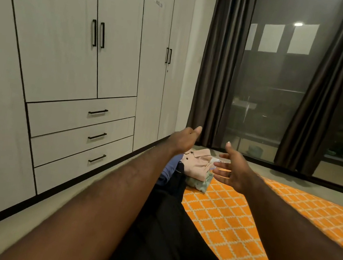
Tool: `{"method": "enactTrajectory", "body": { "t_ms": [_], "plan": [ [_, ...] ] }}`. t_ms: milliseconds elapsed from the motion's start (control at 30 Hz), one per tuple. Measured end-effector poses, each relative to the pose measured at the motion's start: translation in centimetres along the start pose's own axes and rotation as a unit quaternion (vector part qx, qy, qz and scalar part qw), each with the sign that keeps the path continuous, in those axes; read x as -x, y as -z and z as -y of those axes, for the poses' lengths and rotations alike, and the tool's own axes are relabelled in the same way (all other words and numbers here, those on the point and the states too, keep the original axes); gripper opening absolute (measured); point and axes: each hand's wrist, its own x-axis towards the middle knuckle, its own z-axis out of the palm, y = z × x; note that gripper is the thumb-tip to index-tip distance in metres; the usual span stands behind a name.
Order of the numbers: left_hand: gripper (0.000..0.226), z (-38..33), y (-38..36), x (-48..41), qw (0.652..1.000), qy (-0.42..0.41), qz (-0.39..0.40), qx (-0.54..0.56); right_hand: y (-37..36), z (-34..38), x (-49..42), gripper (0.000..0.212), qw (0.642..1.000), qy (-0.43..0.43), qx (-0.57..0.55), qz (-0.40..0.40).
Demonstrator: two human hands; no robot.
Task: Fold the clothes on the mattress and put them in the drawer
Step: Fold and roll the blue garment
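Observation:
A folded pink shirt (198,163) lies on top of a small pile on the far end of the orange checked mattress (230,218), with a pale green garment (198,184) under it and a blue one (169,168) at its left. My left hand (183,140) hovers above the pile's left side, fingers relaxed, holding nothing. My right hand (233,168) is spread open just right of the pink shirt, apart from it. Three drawers (78,134) in the white wardrobe at left are all closed.
The wardrobe (66,42) with black handles fills the left wall, with a strip of bare floor (87,184) between it and the mattress. Dark curtains (218,64) and a glass door (269,89) stand at the back. My black-clothed legs (170,233) lie along the mattress's left edge.

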Motion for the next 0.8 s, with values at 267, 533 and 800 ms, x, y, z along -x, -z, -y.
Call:
{"method": "enactTrajectory", "body": {
  "t_ms": [267,533,800],
  "plan": [
    [0.076,-5.8,4.2,4.0,0.996,0.029,0.032,0.079,-1.0,2.7,3.5,0.07,0.999,0.036,0.001,0.025],
    [0.082,-9.9,5.7,6.3,0.984,0.081,0.067,0.147,-3.2,3.8,3.3,0.076,0.997,0.033,-0.021,0.073],
    [0.082,-6.9,7.7,7.2,0.976,0.117,-0.019,0.184,-12.7,4.0,3.3,0.069,0.969,0.043,-0.223,0.094]
  ]
}}
